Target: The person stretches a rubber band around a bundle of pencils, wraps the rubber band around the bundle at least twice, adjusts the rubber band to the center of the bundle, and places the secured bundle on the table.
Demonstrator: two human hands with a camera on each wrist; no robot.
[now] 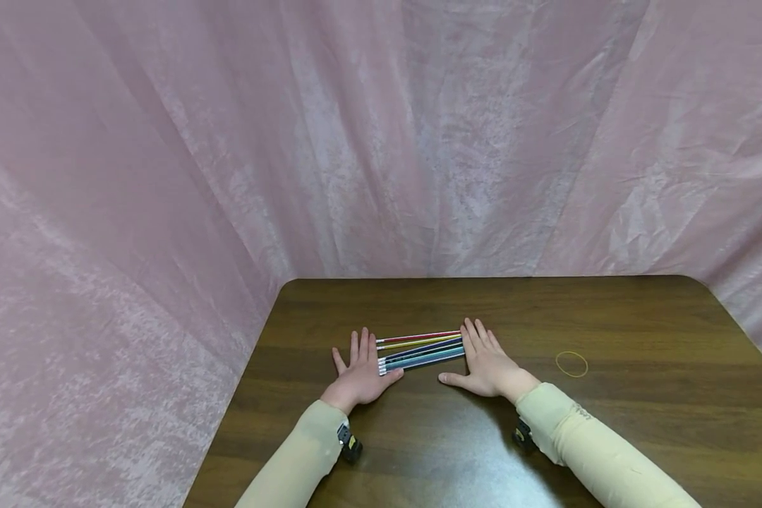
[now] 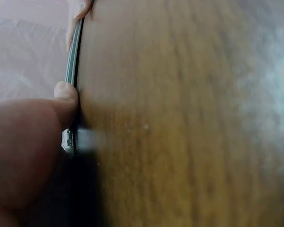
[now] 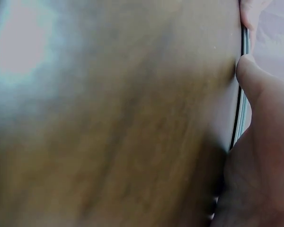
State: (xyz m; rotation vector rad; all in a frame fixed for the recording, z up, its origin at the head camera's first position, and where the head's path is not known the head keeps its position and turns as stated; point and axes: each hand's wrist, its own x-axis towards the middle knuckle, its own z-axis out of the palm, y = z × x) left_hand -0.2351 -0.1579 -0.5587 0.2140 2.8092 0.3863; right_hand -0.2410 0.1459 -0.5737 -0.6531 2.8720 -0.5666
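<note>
Several pencils [image 1: 422, 353] in red, yellow, dark blue and teal lie side by side on the wooden table, slightly fanned. My left hand [image 1: 358, 377] is at their left ends, fingers straight and spread, the thumb along the near side. In the left wrist view, that thumb [image 2: 65, 92] is against the nearest pencil, beside a silvery end. My right hand [image 1: 485, 367] lies at the right ends with straight fingers, which hide the pencil tips. Its thumb points left, nearer the front, and shows beside the pencils [image 3: 242, 113] in the right wrist view.
A thin yellow rubber band [image 1: 572, 364] lies on the table [image 1: 660, 423], to the right of my right hand. Pink curtains [image 1: 432, 141] hang behind the table's far edge and along its left side. Light glares off the tabletop between my forearms.
</note>
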